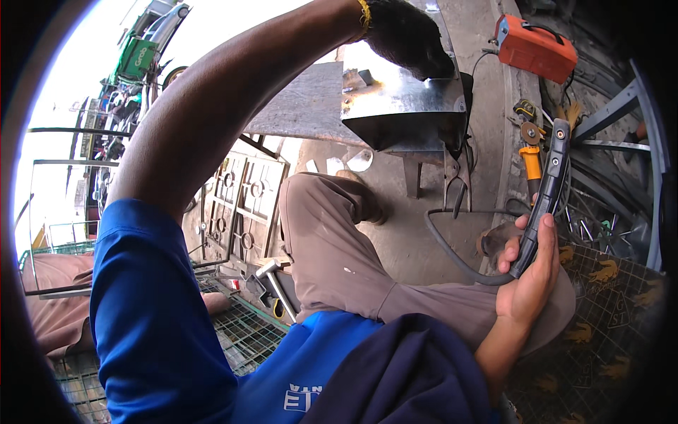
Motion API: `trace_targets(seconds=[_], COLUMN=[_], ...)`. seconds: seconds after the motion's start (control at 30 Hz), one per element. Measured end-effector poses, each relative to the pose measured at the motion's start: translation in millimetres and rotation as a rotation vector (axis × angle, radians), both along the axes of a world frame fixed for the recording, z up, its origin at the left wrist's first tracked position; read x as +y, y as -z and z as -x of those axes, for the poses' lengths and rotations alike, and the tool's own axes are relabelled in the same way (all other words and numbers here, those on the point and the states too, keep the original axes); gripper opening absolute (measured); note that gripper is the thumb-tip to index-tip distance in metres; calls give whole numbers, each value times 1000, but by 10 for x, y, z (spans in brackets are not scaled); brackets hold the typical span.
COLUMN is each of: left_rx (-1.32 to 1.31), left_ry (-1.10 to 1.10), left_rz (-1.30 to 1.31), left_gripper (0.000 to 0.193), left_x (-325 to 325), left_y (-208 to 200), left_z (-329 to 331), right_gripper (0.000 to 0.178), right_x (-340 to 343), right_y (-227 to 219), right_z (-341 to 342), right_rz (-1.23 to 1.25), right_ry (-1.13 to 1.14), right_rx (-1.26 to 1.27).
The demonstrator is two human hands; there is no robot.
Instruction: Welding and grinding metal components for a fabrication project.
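The right hand (528, 272) is clenched around a black welding torch (547, 191) whose long axis runs up and away from the palm. The folded metal sheet (402, 106) lies well apart, up-left of it, under the gloved left hand (406, 35), which presses its top edge.

One head-worn fisheye view looks steeply down from above the person's own lap, close to the bent knee (332, 233). It faces forward to the steel sheet (402, 106) beyond that knee, with the orange welding machine (534, 48) farther off, upper right of the sheet.
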State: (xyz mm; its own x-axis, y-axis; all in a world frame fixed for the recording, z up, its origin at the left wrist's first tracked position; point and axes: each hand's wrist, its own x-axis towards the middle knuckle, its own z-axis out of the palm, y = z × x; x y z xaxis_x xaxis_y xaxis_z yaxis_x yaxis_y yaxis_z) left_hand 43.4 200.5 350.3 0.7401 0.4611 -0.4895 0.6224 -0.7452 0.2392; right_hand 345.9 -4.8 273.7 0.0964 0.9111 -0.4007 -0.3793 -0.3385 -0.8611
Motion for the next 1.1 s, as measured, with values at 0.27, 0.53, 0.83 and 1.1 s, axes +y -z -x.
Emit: trace_targets(seconds=[0.27, 0.53, 0.83, 1.1], left_rx=[216, 283, 181, 16], left_ry=[-282, -372, -244, -246], left_rz=[-279, -262, -224, -135], left_gripper=[40, 41, 38, 47], left_x=[-248, -321, -333, -271], left_y=[3, -161, -100, -23], left_z=[-69, -19, -186, -152], right_gripper=[34, 36, 36, 39], right_x=[26, 29, -14, 167], right_y=[48, -15, 97, 421], right_z=[-70, -75, -117, 11], right_rz=[-2, -43, -16, -236], right_ry=[29, -65, -46, -57], right_rx=[-8, 69, 53, 40])
